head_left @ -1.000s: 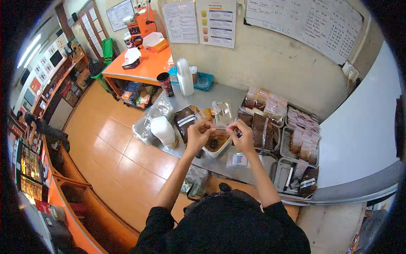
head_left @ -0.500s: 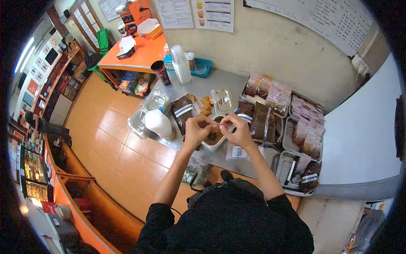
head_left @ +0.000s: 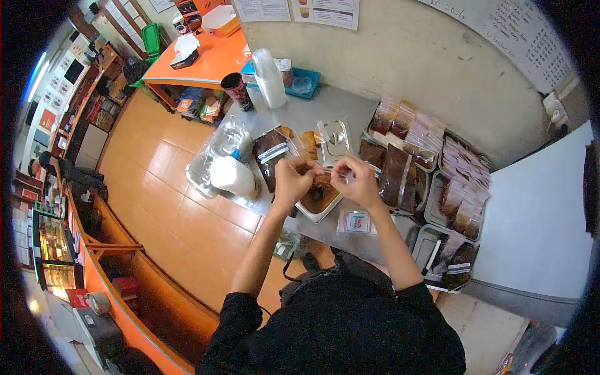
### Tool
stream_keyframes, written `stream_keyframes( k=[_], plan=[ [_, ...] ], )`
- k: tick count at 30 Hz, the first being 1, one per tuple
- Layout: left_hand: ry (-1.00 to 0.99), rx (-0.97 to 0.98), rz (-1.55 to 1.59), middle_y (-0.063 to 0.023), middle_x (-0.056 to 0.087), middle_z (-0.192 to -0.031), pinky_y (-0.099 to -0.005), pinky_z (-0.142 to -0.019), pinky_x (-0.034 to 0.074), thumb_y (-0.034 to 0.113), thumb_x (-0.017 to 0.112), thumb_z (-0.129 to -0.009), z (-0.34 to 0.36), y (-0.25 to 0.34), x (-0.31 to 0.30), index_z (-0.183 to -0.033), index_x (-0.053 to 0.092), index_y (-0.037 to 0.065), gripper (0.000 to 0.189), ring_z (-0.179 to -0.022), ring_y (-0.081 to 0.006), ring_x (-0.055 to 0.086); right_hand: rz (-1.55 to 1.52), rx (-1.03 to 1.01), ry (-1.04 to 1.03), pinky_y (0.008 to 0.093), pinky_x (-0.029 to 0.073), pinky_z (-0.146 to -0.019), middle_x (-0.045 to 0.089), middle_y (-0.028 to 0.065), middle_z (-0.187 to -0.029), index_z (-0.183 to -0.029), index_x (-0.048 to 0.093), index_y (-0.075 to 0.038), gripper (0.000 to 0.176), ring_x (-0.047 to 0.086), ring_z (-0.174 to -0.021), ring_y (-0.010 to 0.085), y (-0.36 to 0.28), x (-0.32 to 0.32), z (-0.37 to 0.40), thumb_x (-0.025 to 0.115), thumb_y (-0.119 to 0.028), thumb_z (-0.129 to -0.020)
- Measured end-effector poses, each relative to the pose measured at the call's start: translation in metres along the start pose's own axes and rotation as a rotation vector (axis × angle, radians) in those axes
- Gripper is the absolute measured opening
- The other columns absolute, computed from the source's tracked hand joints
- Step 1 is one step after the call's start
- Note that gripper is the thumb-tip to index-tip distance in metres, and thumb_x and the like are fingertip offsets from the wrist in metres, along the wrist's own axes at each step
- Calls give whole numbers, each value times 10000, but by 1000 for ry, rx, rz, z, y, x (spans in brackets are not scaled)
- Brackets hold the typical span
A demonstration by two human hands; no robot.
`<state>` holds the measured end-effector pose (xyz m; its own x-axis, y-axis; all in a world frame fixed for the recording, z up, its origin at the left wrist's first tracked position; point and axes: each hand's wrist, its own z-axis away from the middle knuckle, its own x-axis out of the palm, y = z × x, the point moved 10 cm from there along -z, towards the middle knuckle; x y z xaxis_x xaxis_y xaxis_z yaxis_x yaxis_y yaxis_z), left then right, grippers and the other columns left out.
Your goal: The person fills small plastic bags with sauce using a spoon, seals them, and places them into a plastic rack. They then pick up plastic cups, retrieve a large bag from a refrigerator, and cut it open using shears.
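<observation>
My left hand [head_left: 295, 181] and my right hand [head_left: 355, 182] are close together over the steel table. Their fingertips pinch the two ends of the top edge of a small clear zip bag [head_left: 324, 173], whose lower part is hard to make out. Right below stands a metal food pan [head_left: 317, 219] holding something brown. A metal pan lid [head_left: 337, 139] lies just behind. To the left of my left hand lies a dark brown packet with a white label [head_left: 270, 156], beside orange-brown packets [head_left: 307, 142]. More dark brown packets [head_left: 395, 175] lie near my right hand.
A white bottle [head_left: 231, 176] and clear plastic bags [head_left: 215, 147] stand left. Behind are stacked clear cups [head_left: 269, 78], a dark cup [head_left: 235, 92] and a blue tray [head_left: 306, 83]. Metal trays [head_left: 431, 215] of filled bags line the right; a small printed bag [head_left: 357, 222] lies at the front.
My view has shifted slightly. My hands have moved a little apart, and the bag's edge is stretched between them. Both keep their pinch on it.
</observation>
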<state>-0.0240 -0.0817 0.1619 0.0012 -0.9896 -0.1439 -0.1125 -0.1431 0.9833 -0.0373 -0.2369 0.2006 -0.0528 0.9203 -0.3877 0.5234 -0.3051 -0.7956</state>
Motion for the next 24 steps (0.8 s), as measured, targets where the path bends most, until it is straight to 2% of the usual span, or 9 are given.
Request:
stream_keyframes(
  k=[3,6,9,12,14,15,17,21,24],
  plan=[
    [45,-41,-57,-71,685,-777,-254,-639,482,2,681,-795,-10,-4,-25,-764,676,-25,42,-673,-122,607,33,86,104,271,473,-598,595,81,-714,-779,579,-21,94,580,-622,151,33,-38,3,659,-12,-732],
    [134,226,-381,-91,653,-1000,-295,-890,423,113,622,-892,-15,22,-52,-895,606,22,93,-997,-144,545,98,130,118,278,481,-590,604,85,-729,-781,575,-17,82,591,-616,160,60,-57,0,655,-11,-763],
    [83,211,170,-43,593,-919,-290,-851,431,149,539,-973,-24,0,-58,-990,516,44,109,-929,-144,532,90,204,75,307,504,-617,625,102,-755,-793,584,-8,95,627,-659,205,96,-42,-28,664,-58,-804],
    [246,170,60,-5,459,-914,-272,-812,427,171,461,-1019,-19,-16,-83,-1041,437,54,121,-883,-123,489,192,240,-14,306,485,-618,639,85,-751,-842,629,-21,186,612,-663,177,174,16,-58,686,-197,-834],
    [372,172,153,-3,408,-944,-234,-758,434,214,444,-1029,-15,-2,-87,-1045,433,56,160,-847,-93,458,631,358,-216,434,527,-702,667,186,-852,-831,657,-25,307,666,-800,349,223,61,-76,735,-313,-758],
    [404,155,192,-19,417,-985,-266,-703,518,266,434,-1032,-22,-59,-101,-1071,412,77,194,-846,-110,534,624,330,-208,434,527,-702,667,186,-852,-831,657,-25,307,666,-800,349,237,77,-86,735,-313,-758],
    [363,-81,529,-47,429,-1002,-352,-637,592,300,441,-1024,-9,-49,-84,-1106,389,95,227,-877,-192,630,586,394,-207,472,513,-703,667,206,-850,-834,674,-41,314,657,-815,378,271,103,-91,736,-326,-718],
    [439,-207,667,-89,496,-1040,-401,-585,611,311,469,-1009,0,-70,-86,-1169,382,105,275,-940,-274,663,173,168,-101,437,497,-679,654,191,-822,-845,631,-26,151,648,-814,377,197,93,-111,666,-150,-767],
    [336,-171,667,-165,588,-1250,-362,-724,590,285,519,-991,-9,-78,-83,-1343,400,95,417,-1029,-263,647,32,22,-114,392,498,-691,646,167,-796,-871,600,-14,115,655,-765,328,139,72,-110,633,-106,-811]
  ],
)
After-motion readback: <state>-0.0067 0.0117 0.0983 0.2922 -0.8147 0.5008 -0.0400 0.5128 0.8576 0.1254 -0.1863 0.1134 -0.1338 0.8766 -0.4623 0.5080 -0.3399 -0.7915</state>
